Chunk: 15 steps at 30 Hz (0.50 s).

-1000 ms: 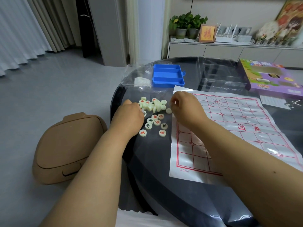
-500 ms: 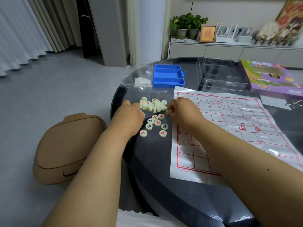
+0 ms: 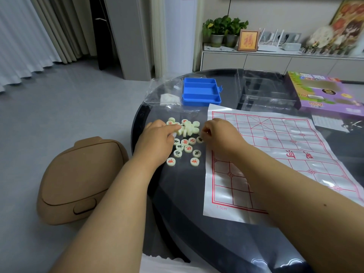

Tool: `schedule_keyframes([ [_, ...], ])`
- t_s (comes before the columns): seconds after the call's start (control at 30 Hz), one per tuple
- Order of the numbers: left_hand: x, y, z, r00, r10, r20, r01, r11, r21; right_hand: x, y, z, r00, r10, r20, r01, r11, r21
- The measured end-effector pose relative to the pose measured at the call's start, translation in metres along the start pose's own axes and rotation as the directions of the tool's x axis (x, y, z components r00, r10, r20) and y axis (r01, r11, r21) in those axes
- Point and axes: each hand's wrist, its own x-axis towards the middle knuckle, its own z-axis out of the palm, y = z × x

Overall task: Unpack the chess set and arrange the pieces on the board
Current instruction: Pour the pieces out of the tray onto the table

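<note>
- The chess pieces [image 3: 185, 140], pale round discs marked in red or black characters, lie on the dark round table [image 3: 197, 223] just left of the board, none of them on it.
- The far part of the group is a loose heap [image 3: 189, 128] with several discs on edge; the near part is spread flat, characters up.
- Two red-marked discs [image 3: 171, 161] and [image 3: 194, 161] sit nearest the person, a little apart from the rest.
- The board [image 3: 275, 154] is a thin white sheet printed with a red grid, lying flat with creases, its near left corner close to the table's edge.
- The left hand [image 3: 157, 138] rests palm down on the left side of the pieces, fingers bent and reaching into the heap; whether they actually pinch a disc cannot be told.
- The right hand [image 3: 218, 134] lies over the board's left edge, fingers curled with the tips at a black-marked disc [image 3: 200, 139]; the grip itself is hidden.
- Beyond the pieces stands an open blue tray [image 3: 201, 91] with three compartments, on a clear plastic bag [image 3: 163, 91].
- Farther right is a clear plastic insert [image 3: 266, 91], then a purple game box [image 3: 331, 93].
- A brown lidded bin [image 3: 78, 180] sits on the floor left of the table.
- A sideboard [image 3: 275, 60] behind holds potted plants [image 3: 224, 30] and a small framed picture [image 3: 248, 40].
</note>
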Motion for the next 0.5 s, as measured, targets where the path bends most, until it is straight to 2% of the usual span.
schedule_keyframes([
  [0.1, 0.001, 0.000, 0.000, 0.999, 0.013, -0.042, -0.014, 0.999, -0.035, 0.001, 0.004, 0.002, 0.994, -0.019, -0.103, 0.022, 0.999, 0.028],
  [0.2, 0.001, 0.000, -0.001, 0.998, 0.003, -0.063, -0.006, 0.999, -0.051, 0.002, -0.004, 0.004, 0.977, -0.126, -0.174, 0.139, 0.988, 0.063],
  [0.37, -0.002, 0.001, -0.004, 0.997, -0.001, -0.072, -0.005, 0.997, -0.083, 0.007, -0.018, 0.008, 0.949, -0.283, -0.137, 0.289, 0.957, 0.022],
  [0.5, -0.004, 0.000, -0.008, 0.996, 0.006, -0.088, -0.014, 0.996, -0.086, 0.012, -0.020, 0.006, 0.953, -0.297, -0.058, 0.294, 0.954, -0.063],
])
